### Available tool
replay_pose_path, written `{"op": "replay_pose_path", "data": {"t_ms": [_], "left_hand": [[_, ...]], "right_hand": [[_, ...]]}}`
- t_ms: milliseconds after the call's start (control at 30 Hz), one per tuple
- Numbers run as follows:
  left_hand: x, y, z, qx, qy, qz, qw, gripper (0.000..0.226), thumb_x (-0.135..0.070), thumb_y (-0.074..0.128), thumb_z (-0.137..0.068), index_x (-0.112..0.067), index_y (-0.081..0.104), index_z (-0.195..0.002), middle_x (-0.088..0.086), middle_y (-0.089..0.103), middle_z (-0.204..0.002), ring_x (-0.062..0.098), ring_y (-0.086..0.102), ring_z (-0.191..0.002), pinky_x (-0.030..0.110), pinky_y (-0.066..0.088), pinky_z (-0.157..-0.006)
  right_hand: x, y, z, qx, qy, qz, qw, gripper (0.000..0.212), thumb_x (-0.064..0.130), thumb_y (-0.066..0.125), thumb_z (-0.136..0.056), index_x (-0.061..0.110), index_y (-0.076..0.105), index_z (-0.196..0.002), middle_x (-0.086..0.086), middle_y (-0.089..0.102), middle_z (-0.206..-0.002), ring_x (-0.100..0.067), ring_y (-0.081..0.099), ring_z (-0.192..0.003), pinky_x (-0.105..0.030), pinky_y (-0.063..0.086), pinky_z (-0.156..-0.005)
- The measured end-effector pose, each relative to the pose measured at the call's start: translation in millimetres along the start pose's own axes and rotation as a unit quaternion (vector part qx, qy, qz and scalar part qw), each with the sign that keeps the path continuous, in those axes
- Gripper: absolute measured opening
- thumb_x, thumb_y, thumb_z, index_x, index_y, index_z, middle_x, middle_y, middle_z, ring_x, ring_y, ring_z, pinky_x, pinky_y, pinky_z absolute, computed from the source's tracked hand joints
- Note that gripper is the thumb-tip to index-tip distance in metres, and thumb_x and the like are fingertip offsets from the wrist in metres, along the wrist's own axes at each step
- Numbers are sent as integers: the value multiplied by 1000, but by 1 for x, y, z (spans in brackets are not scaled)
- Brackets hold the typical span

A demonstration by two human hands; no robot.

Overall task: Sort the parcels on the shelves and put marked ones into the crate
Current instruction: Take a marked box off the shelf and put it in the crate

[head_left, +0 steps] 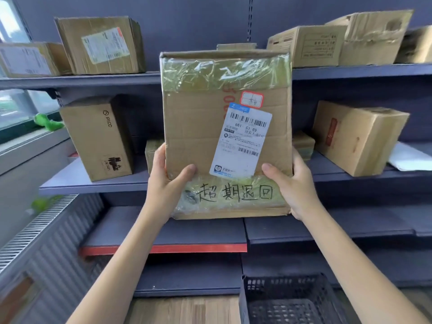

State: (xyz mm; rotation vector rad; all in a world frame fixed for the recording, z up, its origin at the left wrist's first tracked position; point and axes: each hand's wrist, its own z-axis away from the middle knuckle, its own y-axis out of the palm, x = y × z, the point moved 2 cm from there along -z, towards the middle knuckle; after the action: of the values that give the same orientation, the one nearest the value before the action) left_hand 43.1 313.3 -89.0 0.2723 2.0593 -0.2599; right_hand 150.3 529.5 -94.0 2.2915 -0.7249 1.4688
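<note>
Up in front of the dark blue-grey metal shelving (350, 71), a flat brown cardboard parcel (198, 127) is held upright in the air by both hands, clear of every shelf. The left hand (163, 183) grips its lower left edge, thumb curled over the front face and fingers hidden behind; the right hand (292, 181) grips the lower right edge the same way, thumb lying on the front just beside the white barcode shipping label (243, 141). Above that label sits a small red-bordered sticker (251, 98). Shiny clear packing tape bands the top and bottom of the parcel, and black handwritten characters (236, 192) run across the lower band, between the two thumbs.

Behind it, the top shelf carries several tan cardboard boxes, among them a taped box with a white label (100, 45) on the left and a dented box (374, 36) on the right. The middle shelf holds a tall brown box printed with a logo (98, 136) to the left and a tilted brown box with a red sticker (357, 136) to the right. Lower shelves are bare dark boards, one with a red front edge (163, 248). A black perforated plastic crate (289, 298) stands low at the right on a wooden floor (187, 309). A window (14, 106) and a ribbed grey radiator cover (35, 230) line the left wall, with a green soft toy (48, 122) on the sill.
</note>
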Motion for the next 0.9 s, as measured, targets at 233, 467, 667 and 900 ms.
{"op": "replay_pose_path", "data": {"t_ms": [233, 467, 667, 900], "left_hand": [[27, 9, 50, 33, -41, 6, 999, 52, -14, 65, -82, -25, 42, -127, 2, 62, -120, 20, 62, -107, 49, 47, -97], [61, 14, 105, 45, -114, 6, 992, 49, -34, 66, -71, -47, 44, -112, -3, 64, -115, 19, 62, -106, 52, 48, -93], [95, 58, 128, 77, -168, 7, 983, 49, -12, 64, -85, -30, 41, -124, -2, 63, -116, 17, 62, -105, 43, 51, -92], [149, 144, 143, 69, -240, -31, 968, 51, -17, 68, -80, -31, 42, -121, -10, 62, -109, 13, 62, -101, 41, 49, -95]], "right_hand": [[-16, -17, 61, -25, 59, 29, 998, 62, 16, 70, -79, 23, 43, -135, 12, 65, -112, -7, 61, -106, -40, 47, -99], [-52, -30, 117, -26, 127, 47, 990, 60, 17, 69, -81, 24, 44, -135, 10, 65, -113, -8, 61, -107, -38, 48, -98], [-96, -68, 137, -47, 181, 51, 981, 51, 17, 69, -81, 28, 49, -127, 12, 66, -109, -8, 62, -104, -33, 47, -94], [-168, -136, 124, -52, 247, 56, 966, 42, 9, 67, -81, 28, 52, -115, 13, 65, -99, -1, 61, -91, -23, 47, -81]]}}
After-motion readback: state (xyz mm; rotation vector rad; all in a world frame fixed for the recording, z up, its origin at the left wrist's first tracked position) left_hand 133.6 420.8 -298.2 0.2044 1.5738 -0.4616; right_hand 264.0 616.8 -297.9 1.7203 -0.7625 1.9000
